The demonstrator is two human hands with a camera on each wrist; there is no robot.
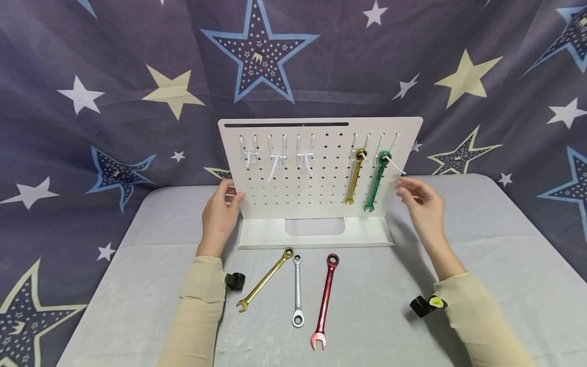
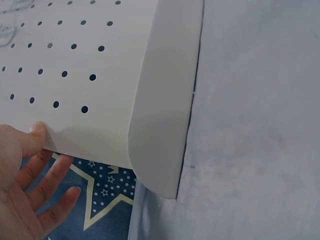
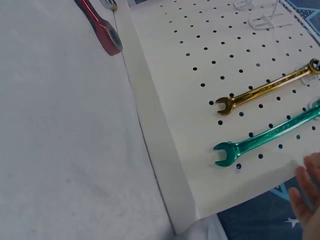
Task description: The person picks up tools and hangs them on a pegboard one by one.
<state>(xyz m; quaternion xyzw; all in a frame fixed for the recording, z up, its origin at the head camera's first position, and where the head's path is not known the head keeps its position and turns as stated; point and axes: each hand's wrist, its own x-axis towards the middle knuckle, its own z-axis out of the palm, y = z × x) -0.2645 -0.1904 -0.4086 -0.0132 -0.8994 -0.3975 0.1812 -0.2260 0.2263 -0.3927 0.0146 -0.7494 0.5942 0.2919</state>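
A white pegboard stand stands upright on the table. My left hand grips its left edge, thumb on the front face and the other fingers behind. At the opposite edge, my right hand holds the board's side between thumb and forefinger; its thumb is out of the right wrist view, where other fingers show beside the edge. A gold wrench and a green wrench hang by their ring ends from hooks on the board's right side.
Before the stand lie another gold wrench, a silver wrench with two ring ends, and a red wrench. Three white hooks on the board's left half hold nothing. A star-patterned cloth hangs behind the grey table.
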